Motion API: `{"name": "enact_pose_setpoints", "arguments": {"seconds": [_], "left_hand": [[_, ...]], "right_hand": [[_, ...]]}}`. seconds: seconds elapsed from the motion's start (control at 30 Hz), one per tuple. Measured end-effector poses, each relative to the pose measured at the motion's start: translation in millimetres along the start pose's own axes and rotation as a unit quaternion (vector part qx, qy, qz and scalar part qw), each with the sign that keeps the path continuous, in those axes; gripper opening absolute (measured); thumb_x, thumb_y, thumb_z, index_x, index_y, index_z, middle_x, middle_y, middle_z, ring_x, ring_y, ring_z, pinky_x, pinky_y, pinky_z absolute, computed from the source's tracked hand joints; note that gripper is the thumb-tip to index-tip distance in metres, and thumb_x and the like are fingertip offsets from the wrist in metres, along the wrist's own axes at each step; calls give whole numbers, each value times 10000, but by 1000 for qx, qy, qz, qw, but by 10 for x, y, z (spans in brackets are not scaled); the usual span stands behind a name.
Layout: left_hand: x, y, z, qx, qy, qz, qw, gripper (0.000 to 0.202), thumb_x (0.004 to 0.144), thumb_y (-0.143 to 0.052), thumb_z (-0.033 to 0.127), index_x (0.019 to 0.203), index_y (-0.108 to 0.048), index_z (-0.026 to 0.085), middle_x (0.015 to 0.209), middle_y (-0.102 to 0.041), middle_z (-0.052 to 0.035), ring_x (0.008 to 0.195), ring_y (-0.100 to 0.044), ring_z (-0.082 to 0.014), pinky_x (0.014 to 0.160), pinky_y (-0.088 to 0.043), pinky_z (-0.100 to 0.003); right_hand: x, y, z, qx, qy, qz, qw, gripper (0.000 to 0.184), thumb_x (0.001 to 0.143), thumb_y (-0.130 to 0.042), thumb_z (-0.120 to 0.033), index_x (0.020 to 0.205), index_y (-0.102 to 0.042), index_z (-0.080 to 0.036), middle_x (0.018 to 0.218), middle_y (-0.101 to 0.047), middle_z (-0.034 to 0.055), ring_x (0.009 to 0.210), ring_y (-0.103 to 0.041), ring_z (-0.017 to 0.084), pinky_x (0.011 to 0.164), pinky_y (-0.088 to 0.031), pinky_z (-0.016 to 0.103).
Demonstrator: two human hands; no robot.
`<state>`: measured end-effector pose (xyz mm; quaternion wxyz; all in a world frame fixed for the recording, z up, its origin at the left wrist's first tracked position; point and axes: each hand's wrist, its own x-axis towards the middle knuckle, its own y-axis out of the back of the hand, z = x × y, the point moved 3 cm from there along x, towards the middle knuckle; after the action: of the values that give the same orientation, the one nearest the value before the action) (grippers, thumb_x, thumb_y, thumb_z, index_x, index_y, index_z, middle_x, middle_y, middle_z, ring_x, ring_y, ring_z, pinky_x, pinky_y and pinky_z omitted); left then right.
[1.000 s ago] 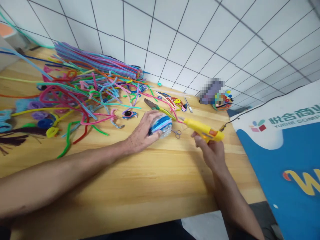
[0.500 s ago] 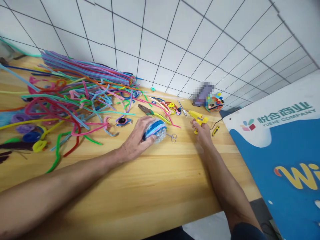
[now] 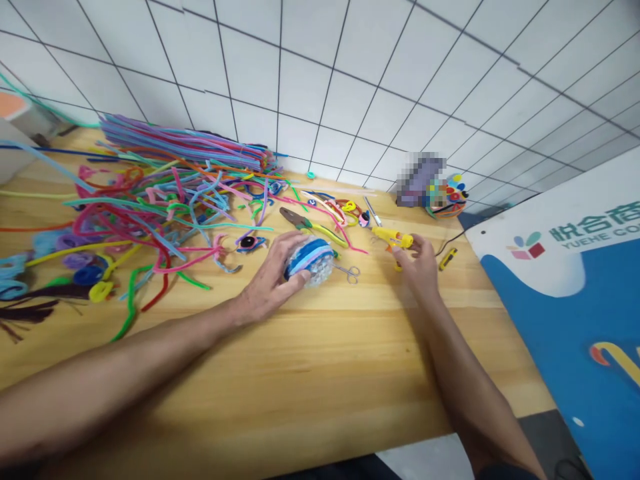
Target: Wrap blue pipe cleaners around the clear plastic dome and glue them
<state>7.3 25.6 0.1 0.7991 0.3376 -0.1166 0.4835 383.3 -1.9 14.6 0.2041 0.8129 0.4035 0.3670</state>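
A rounded piece [image 3: 316,257], wrapped in blue, light-blue and purple strands over a clear, bumpy surface, is held in my left hand [image 3: 273,275]. My fingers curl over its far side and the thumb presses its near side. To the right, my right hand [image 3: 419,263] grips a yellow glue gun [image 3: 393,238] whose nozzle points left. Small scissors [image 3: 351,273] lie just right of the rounded piece. Behind it are pliers [image 3: 313,229] with yellow-green handles. A small yellow cutter [image 3: 448,259] rests to the right of my right hand.
Loose pipe cleaners [image 3: 165,207] in many colours cover the table's left side, with a bundle [image 3: 185,145] against the tiled wall. A round container of colourful bits [image 3: 445,200] stands at the back right. A blue and white board [image 3: 565,320] borders the table's right edge.
The glue gun has turned in my right hand and now lies more level, with the hand further behind it. My left hand still holds the rounded piece. The view has shifted slightly.
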Motion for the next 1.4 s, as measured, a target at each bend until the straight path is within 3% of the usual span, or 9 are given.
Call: {"name": "enact_pose_setpoints", "arguments": {"seconds": [0.07, 0.13, 0.23, 0.3, 0.47, 0.6, 0.73, 1.13, 1.4], "left_hand": [[-7, 6, -10, -6, 11, 2, 1000, 559, 1126, -565, 434, 1638, -396, 284, 1619, -491, -154, 1545, -468, -325, 1316, -421, -571], [-16, 9, -24, -13, 26, 0, 1000, 573, 1123, -570, 456, 1641, -395, 287, 1629, -480, -158, 1550, -467, -335, 1317, -419, -581], [-25, 11, -29, -19, 36, -4, 999, 580, 1123, -571, 453, 1648, -391, 286, 1638, -471, -164, 1566, -449, -344, 1323, -405, -598], [-28, 14, -14, -15, 29, -1, 999, 580, 1121, -573, 439, 1650, -391, 286, 1630, -477, -163, 1558, -455, -341, 1314, -418, -598], [-38, -1, 52, 5, 4, 2, 1000, 607, 1099, -604, 380, 1659, -382, 301, 1621, -491, -165, 1581, -434, -345, 1306, -430, -603], [-47, -23, 69, -2, -7, 1, 1000, 658, 1080, -631, 360, 1672, -348, 316, 1629, -484, -171, 1597, -412, -351, 1304, -430, -614], [-47, -24, 63, -9, 2, -1, 1000, 642, 1074, -625, 334, 1659, -361, 302, 1637, -458, -175, 1605, -401, -347, 1311, -419, -614], [-2, -143, 5, -27, 15, 2, 1000, 664, 1003, -657, 330, 1616, -418, 246, 1644, -441, -202, 1618, -404, -366, 1344, -375, -635], [93, -196, -11, -50, 15, 1, 999, 692, 958, -674, 400, 1584, -467, 189, 1617, -488, -231, 1611, -408, -392, 1353, -373, -619]], "right_hand": [[-75, 193, -269, -37, 57, 83, 994, 620, 861, -793, -550, 1338, -622, -193, 1341, -683, 168, 1134, -676, 304, 1046, -543, 539], [-209, 326, -615, -30, 121, 118, 985, 510, 931, -779, -469, 1348, -631, -217, 1344, -687, 161, 1151, -688, 301, 1038, -550, 524], [-462, 275, -1028, 45, 174, 57, 982, 193, 1016, -703, -366, 1173, -692, -254, 1053, -752, 59, 977, -718, 238, 933, -586, 428], [-621, 94, -1127, 87, 177, -9, 980, 121, 1010, -694, -341, 1096, -708, -257, 909, -745, 15, 827, -698, 203, 811, -590, 366], [-816, -363, -900, 137, 92, -141, 976, 206, 994, -655, -372, 829, -638, -250, 701, -662, -26, 669, -622, 171, 661, -537, 303], [-833, -432, -766, 152, 72, -157, 973, 268, 1005, -636, -403, 788, -609, -248, 670, -615, -35, 637, -581, 162, 631, -504, 288], [-855, -426, -797, 143, 85, -176, 970, 268, 1013, -616, -387, 785, -604, -247, 671, -601, -38, 629, -569, 157, 627, -488, 283], [-875, -426, -845, 62, 87, -134, 985, 443, 1034, -554, -574, 749, -629, -243, 603, -582, -38, 576, -528, 165, 578, -432, 299], [-837, -439, -820, 25, 104, -108, 988, 585, 1037, -514, -697, 713, -694, -244, 599, -659, 9, 574, -607, 206, 570, -454, 335]]}}
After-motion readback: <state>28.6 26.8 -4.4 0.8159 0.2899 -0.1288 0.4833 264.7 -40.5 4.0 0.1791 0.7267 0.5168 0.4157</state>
